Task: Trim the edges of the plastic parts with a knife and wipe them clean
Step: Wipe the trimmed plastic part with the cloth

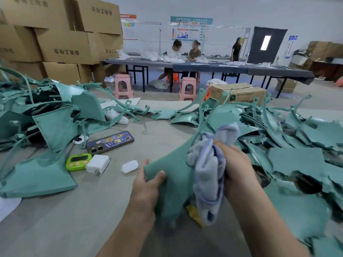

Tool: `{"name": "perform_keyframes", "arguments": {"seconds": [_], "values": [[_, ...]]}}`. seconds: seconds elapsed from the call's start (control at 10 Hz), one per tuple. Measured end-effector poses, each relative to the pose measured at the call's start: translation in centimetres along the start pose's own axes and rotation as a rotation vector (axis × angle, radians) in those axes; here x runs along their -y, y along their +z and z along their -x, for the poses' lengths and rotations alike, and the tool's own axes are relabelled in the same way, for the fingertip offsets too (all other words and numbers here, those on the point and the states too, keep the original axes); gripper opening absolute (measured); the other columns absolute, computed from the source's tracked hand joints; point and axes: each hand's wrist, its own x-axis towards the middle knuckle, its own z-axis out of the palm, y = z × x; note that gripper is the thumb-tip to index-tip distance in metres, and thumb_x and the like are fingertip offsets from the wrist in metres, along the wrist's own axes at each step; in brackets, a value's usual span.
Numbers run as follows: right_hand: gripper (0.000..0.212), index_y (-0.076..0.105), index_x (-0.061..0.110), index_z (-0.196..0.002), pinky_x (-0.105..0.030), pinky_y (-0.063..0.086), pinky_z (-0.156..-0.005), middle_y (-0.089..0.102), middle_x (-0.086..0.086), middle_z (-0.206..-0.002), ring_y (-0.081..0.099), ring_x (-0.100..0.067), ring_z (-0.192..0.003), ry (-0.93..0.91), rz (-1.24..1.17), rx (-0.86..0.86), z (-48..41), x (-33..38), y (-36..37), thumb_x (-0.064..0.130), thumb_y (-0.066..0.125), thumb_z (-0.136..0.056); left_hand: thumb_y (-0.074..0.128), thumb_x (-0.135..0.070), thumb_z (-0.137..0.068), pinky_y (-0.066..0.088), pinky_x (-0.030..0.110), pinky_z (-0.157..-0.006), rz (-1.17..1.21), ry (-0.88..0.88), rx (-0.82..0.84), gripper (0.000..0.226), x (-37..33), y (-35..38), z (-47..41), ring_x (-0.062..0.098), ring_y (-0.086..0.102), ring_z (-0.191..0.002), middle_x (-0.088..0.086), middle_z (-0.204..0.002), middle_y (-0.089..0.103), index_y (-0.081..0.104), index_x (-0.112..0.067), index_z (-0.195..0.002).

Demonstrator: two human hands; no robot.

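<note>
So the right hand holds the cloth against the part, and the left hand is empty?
No. The left hand is not empty: it grips the part by its edge. The right hand does hold the cloth against it, as the head view shows.

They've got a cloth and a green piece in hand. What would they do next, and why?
Probably drag the cloth down across the green part, wiping its face. The left hand grips the part's edge, and the right hand holds the bunched cloth against it, so wiping looks ready to go.
</note>
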Motion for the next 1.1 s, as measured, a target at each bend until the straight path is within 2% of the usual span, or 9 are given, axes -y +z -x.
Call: {"name": "perform_keyframes", "arguments": {"seconds": [0.1,0.2,0.4,0.5,0.7,0.8,0.9,1.0,1.1], "values": [[0.015,0.069,-0.008,-0.102,-0.027,0.057,-0.051,0.073,-0.014,-0.072,0.070,-0.020,-0.058,0.063,-0.160,0.078,2.1,0.0,1.8,0.004,0.061,-0.098,0.081,-0.038,-0.078,0.047,0.044,-0.109,-0.394,0.321,-0.023,0.091,0.3,-1.0,-0.4,0.018,0.060,-0.125,-0.005,-0.145,0.056,0.031,-0.047,-0.153],[0.014,0.067,-0.003,-0.091,-0.022,0.055,-0.048,0.072,-0.008,-0.067,0.069,-0.013,-0.053,0.068,-0.132,0.168,3.0,-0.7,2.8,0.005,0.059,-0.099,0.062,-0.078,-0.072,0.038,0.053,-0.115,-0.414,0.384,0.095,0.083,0.7,-0.9,-0.4,0.023,0.047,-0.140,-0.002,-0.149,0.053,0.053,-0.037,-0.143],[0.023,0.064,0.006,-0.081,-0.036,0.049,-0.058,0.057,-0.006,-0.063,0.056,-0.016,-0.060,-0.107,0.221,0.194,2.9,-2.8,4.3,0.014,0.060,-0.102,0.089,-0.050,-0.069,0.056,0.042,-0.094,0.541,-0.115,0.503,0.066,1.9,-0.8,0.4,0.030,0.070,-0.102,0.023,-0.112,0.067,0.071,-0.001,-0.111],[0.007,0.068,0.017,-0.093,-0.035,0.054,-0.071,0.070,0.003,-0.078,0.062,-0.007,-0.073,-0.353,0.685,0.375,2.9,-3.8,4.2,0.018,0.063,-0.098,0.046,-0.039,-0.106,0.060,0.023,-0.067,0.648,-0.158,0.457,0.050,1.2,-1.9,-0.6,0.014,0.073,-0.073,0.005,-0.082,0.076,0.083,-0.018,-0.080],[0.095,0.032,0.046,-0.151,0.004,0.017,-0.101,0.032,0.036,-0.144,0.031,0.010,-0.138,-0.419,1.180,0.611,5.3,-5.8,3.0,0.054,0.079,-0.068,0.046,-0.060,-0.092,0.036,0.064,-0.110,0.937,-0.326,0.423,0.073,-1.0,-1.8,1.6,0.058,0.048,-0.124,0.039,-0.136,0.049,0.031,-0.013,-0.147],[0.091,0.035,0.045,-0.152,0.000,0.023,-0.105,0.033,0.030,-0.149,0.035,0.004,-0.139,-0.530,1.233,0.599,6.6,-6.6,2.7,0.034,0.076,-0.072,0.021,-0.068,-0.096,0.005,0.048,-0.123,0.924,-0.111,0.706,0.084,-0.7,-1.9,0.6,0.053,0.031,-0.141,0.041,-0.153,0.026,0.012,-0.003,-0.148],[0.084,0.040,0.044,-0.149,-0.017,0.036,-0.109,0.044,0.024,-0.142,0.044,-0.003,-0.132,-0.549,1.287,0.628,7.3,-7.2,2.6,0.029,0.070,-0.072,0.061,-0.078,-0.074,0.047,0.025,-0.086,0.629,-0.322,0.148,0.080,-1.4,-0.9,-0.1,0.023,0.068,-0.082,0.013,-0.107,0.065,0.067,-0.009,-0.114],[0.071,0.044,0.043,-0.142,-0.029,0.044,-0.101,0.051,0.019,-0.125,0.047,-0.010,-0.120,-0.500,1.387,0.582,7.4,-7.5,2.5,0.034,0.063,-0.074,0.035,-0.067,-0.096,0.059,0.035,-0.077,0.594,-0.177,0.070,0.070,-0.6,-2.4,-1.2,0.027,0.074,-0.090,0.013,-0.100,0.077,0.081,-0.014,-0.099],[0.055,0.049,0.040,-0.128,-0.037,0.048,-0.091,0.048,0.012,-0.110,0.048,-0.017,-0.112,-0.371,1.448,0.464,7.2,-7.7,2.5,0.036,0.058,-0.074,0.038,-0.077,-0.088,0.042,0.049,-0.110,0.626,-0.193,0.089,0.086,-0.9,-3.5,-1.5,0.034,0.062,-0.123,0.017,-0.128,0.068,0.066,-0.007,-0.130]]}}
